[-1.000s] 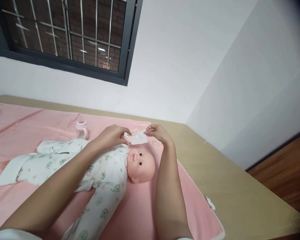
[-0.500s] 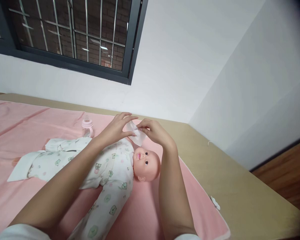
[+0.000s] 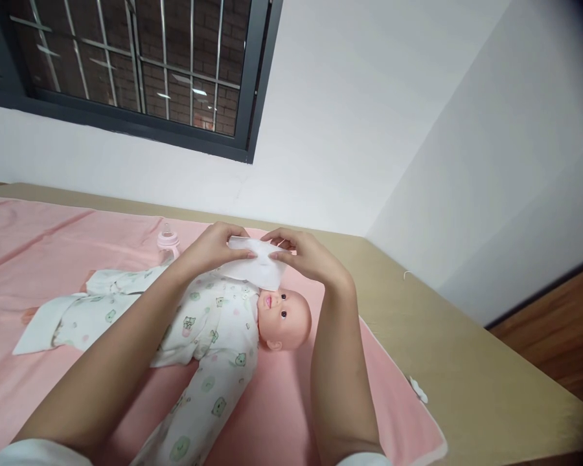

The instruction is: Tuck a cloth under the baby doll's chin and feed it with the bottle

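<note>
A thin white wipe [image 3: 257,264] is stretched between my two hands, just above the doll's far shoulder. My left hand [image 3: 223,244] pinches its left part, with the thumb on top. On the other side, my right hand [image 3: 304,252] grips the wipe between thumb and fingers. Below them a baby doll [image 3: 285,320] lies on its back, head to the right, in white clothes with green animal prints. The wipe's lower corner reaches close to the doll's face; whether it touches I cannot tell. My left forearm covers part of the doll's body.
A pink baby bottle [image 3: 168,243] stands beyond the doll. Underneath is a pink blanket [image 3: 282,408] on a wooden table [image 3: 403,323]. A small white object [image 3: 418,389] lies by the blanket's right edge. A wall and barred window [image 3: 140,71] are behind.
The wipe has been spread wider. My left hand, which was open beside it, has closed on it, and my right hand has shifted slightly right.
</note>
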Available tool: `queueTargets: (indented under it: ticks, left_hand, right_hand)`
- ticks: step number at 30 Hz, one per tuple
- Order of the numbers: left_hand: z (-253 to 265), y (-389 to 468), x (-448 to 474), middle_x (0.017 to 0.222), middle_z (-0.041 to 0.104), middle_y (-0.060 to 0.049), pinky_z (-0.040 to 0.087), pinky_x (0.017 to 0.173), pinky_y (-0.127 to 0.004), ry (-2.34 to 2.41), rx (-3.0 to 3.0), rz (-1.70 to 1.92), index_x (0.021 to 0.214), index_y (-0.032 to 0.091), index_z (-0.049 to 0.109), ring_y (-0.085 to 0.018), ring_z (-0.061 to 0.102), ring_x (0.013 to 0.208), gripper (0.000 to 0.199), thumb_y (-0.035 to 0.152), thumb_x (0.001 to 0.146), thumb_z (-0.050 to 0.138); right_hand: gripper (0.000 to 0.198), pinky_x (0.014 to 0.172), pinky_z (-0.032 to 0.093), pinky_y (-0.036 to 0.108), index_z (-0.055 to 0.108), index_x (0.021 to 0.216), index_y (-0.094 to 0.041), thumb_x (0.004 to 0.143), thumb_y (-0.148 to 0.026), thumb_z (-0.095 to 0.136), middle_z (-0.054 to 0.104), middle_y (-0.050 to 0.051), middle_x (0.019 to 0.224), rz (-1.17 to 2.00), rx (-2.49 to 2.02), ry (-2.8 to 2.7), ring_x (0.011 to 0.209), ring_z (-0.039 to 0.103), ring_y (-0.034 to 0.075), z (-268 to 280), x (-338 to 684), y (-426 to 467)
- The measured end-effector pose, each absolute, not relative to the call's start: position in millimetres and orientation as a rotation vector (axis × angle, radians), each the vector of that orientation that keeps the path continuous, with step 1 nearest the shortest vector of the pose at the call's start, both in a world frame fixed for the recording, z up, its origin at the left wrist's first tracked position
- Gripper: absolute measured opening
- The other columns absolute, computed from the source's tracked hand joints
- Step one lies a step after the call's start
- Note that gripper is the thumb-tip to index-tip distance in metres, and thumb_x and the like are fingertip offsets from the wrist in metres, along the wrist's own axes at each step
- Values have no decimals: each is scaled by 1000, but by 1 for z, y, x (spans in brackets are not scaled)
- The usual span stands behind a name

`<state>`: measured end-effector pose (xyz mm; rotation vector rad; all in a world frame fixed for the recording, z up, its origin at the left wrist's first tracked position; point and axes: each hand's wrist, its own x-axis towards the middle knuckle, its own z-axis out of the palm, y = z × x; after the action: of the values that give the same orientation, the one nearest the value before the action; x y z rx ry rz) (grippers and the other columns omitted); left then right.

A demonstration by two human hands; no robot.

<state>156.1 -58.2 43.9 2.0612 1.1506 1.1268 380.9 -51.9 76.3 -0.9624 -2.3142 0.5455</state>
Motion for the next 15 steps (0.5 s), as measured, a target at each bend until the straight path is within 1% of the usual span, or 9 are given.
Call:
queueTargets:
  ticks: [4,6,7,9,11,12,14,15]
  left_hand:
    - [45,-60,157,96,74,-4,46,70,-25,1102,2070,1099,96,16,74,-21,65,85,32,36,72,77]
    - [46,-61,158,98,73,-3,46,71,-25,1075,2101,1064,100,17,74,-21,66,87,33,35,73,76]
    - [47,-62,159,96,73,-3,46,70,-25,1072,2118,1039,98,17,74,-20,65,86,31,35,73,76]
    - [47,-63,161,84,70,-2,43,64,-24,1082,2135,987,86,15,72,-19,63,78,25,37,74,76]
    - [46,-64,162,72,65,-1,39,58,-23,1078,2125,942,75,14,69,-17,59,69,28,41,75,76]
    - [45,-64,162,70,64,-1,38,57,-24,1061,2114,941,72,14,68,-17,58,67,30,43,75,76]
    - [44,-64,163,75,66,-2,42,61,-24,984,2102,992,77,14,72,-18,61,73,30,45,77,76]
    - [43,-64,163,83,69,-3,46,67,-25,934,2106,1045,82,16,74,-20,64,81,29,44,77,76]
  right_hand:
    - [29,83,52,33,72,110,-21,85,-17,60,71,6,102,551,-983,-2262,91,64,17,78,385,-53]
    - [28,84,51,33,72,109,-20,85,-16,60,71,5,100,526,-987,-2247,91,63,17,80,386,-55]
    - [28,85,50,34,72,109,-20,85,-16,60,71,5,99,511,-985,-2245,91,63,17,81,386,-56]
    - [27,85,49,33,72,108,-20,85,-15,59,71,4,97,495,-979,-2243,90,63,17,82,386,-58]
    - [26,85,48,33,71,108,-20,85,-15,59,71,4,97,493,-973,-2235,89,62,16,82,386,-58]
    - [26,84,48,33,71,108,-20,85,-15,59,71,4,98,491,-969,-2227,89,62,16,82,386,-57]
    - [24,84,47,33,70,107,-20,85,-16,60,70,4,99,488,-956,-2213,89,62,16,82,385,-56]
    - [23,84,47,33,70,106,-20,85,-16,60,70,4,99,494,-945,-2210,90,62,16,81,385,-55]
